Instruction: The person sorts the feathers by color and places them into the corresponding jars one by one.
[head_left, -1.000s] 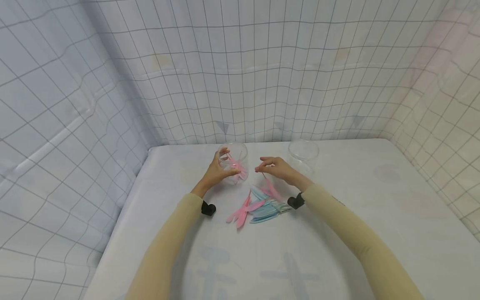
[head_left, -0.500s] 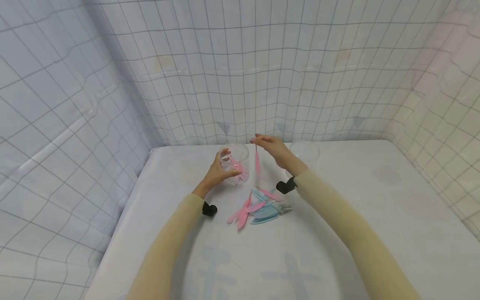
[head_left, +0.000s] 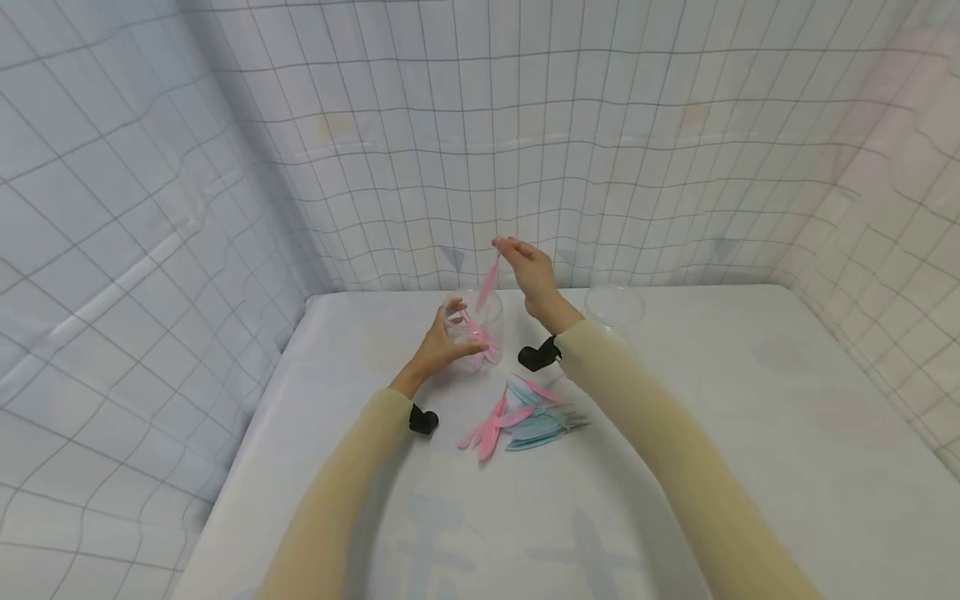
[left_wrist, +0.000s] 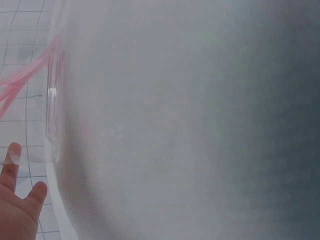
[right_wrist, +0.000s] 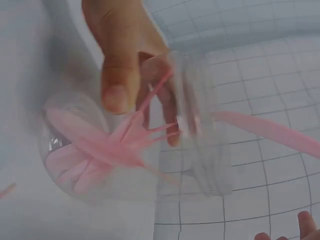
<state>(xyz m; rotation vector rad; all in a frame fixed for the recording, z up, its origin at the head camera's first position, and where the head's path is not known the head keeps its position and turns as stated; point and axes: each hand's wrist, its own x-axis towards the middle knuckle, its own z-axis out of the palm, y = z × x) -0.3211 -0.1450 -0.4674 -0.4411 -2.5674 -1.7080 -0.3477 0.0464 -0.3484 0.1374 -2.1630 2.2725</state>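
Observation:
My left hand [head_left: 438,343] grips a clear round jar [head_left: 497,323] from its left side, thumb toward me and fingers round the back. Several pink feathers [right_wrist: 90,150] lie slanted inside the jar, their stems pointing up toward its mouth. Above the rim, my right hand [head_left: 534,273] pinches another pink feather [head_left: 487,285] by its stem so that it hangs down, its lower end overlapping the jar's mouth. In the right wrist view this feather [right_wrist: 270,131] comes up to the jar's opening.
On the white table [head_left: 675,467], several loose pink feathers [head_left: 491,429] lie beside a pile of light blue feathers [head_left: 540,427], nearer to me than the jar. A second clear jar [head_left: 615,308] stands to the right. White grid-patterned cloth [head_left: 525,167] hangs behind and on both sides.
My right hand has lifted the pink feather from near the pile and carried it up and left to over the jar. My left hand has stayed on the jar.

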